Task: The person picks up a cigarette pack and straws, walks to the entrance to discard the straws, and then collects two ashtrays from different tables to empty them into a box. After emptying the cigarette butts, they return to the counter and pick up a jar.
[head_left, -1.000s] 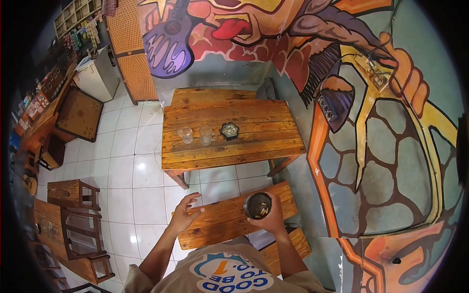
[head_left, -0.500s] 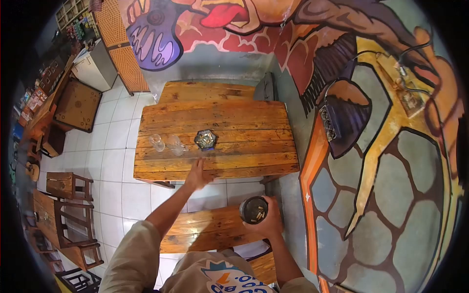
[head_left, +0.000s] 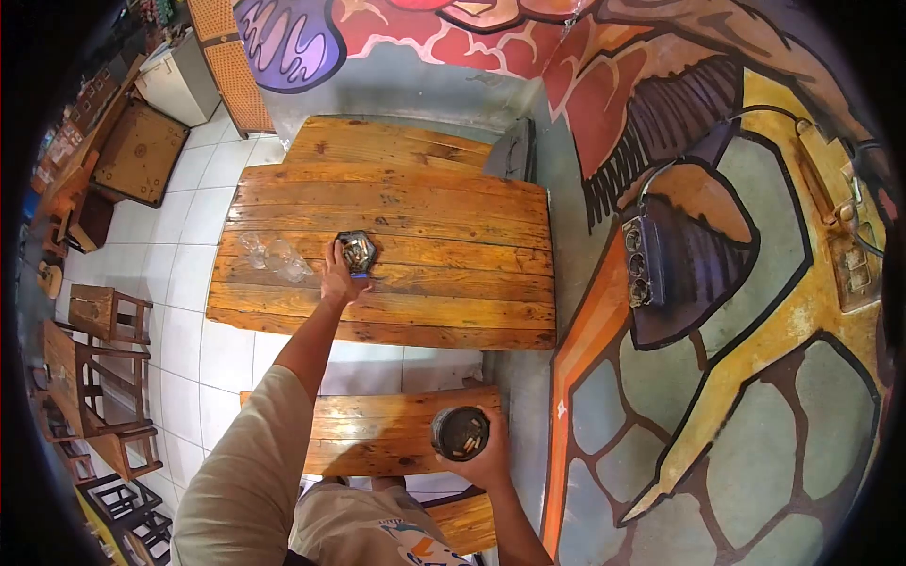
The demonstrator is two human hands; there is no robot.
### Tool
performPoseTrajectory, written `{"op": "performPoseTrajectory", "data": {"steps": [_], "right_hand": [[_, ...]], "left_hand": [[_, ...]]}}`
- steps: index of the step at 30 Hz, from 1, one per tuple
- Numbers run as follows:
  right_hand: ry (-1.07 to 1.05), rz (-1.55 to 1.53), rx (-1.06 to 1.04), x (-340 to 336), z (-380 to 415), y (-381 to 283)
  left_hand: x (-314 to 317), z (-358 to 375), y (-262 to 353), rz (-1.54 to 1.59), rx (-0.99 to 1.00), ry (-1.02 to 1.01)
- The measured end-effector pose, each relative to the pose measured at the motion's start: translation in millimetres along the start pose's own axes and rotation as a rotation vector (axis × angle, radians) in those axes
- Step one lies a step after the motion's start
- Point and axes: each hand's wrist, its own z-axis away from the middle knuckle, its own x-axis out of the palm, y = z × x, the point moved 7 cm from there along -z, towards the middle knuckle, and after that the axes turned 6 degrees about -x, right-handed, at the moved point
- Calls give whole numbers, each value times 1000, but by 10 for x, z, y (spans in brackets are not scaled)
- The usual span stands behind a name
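On the wooden table [head_left: 453, 283] stands a dark, many-sided glass ashtray [head_left: 359, 253] filled with cigarette butts. My left hand [head_left: 342, 278] is closed around its near left side, fingers along the left edge and thumb at the near edge. To the left of that hand are clear drinking glasses [head_left: 286, 259], one seemingly lying on its side. My right hand [head_left: 486, 453] grips a round black container [head_left: 460, 433] by its right side, above the wooden bench. Several cigarette butts lie on the container's dark bottom.
A wooden bench [head_left: 377, 429] runs along the table's near side. The painted wall [head_left: 585, 396] rises close on the right, with a power strip [head_left: 639, 262] mounted on it. Wooden stools [head_left: 113, 316] and a white refrigerator [head_left: 179, 80] stand at the left.
My left hand has moved forward over the table and taken hold of the glass ashtray. My right hand keeps its grip on the black container. The whole view has shifted.
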Motion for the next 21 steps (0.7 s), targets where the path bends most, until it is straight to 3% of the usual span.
{"op": "performPoseTrajectory", "data": {"steps": [6, 10, 12, 13, 18, 20, 21], "right_hand": [[-39, 59, 22, -98, 118, 198], [-40, 53, 7, -124, 99, 220], [-58, 54, 15, -135, 70, 203], [-56, 61, 4, -150, 45, 180], [-66, 49, -11, -119, 28, 205], [-58, 14, 8, -104, 38, 204], [-48, -19, 34, -96, 57, 198]], "left_hand": [[-77, 40, -5, -48, -216, 20], [-50, 112, -49, -89, -186, 121], [51, 96, 21, -16, -90, -37], [38, 65, 65, -99, -27, -25], [13, 119, 140, -144, -71, -123], [76, 299, 174, -293, -25, -169], [20, 465, 224, -209, 51, -211]]}}
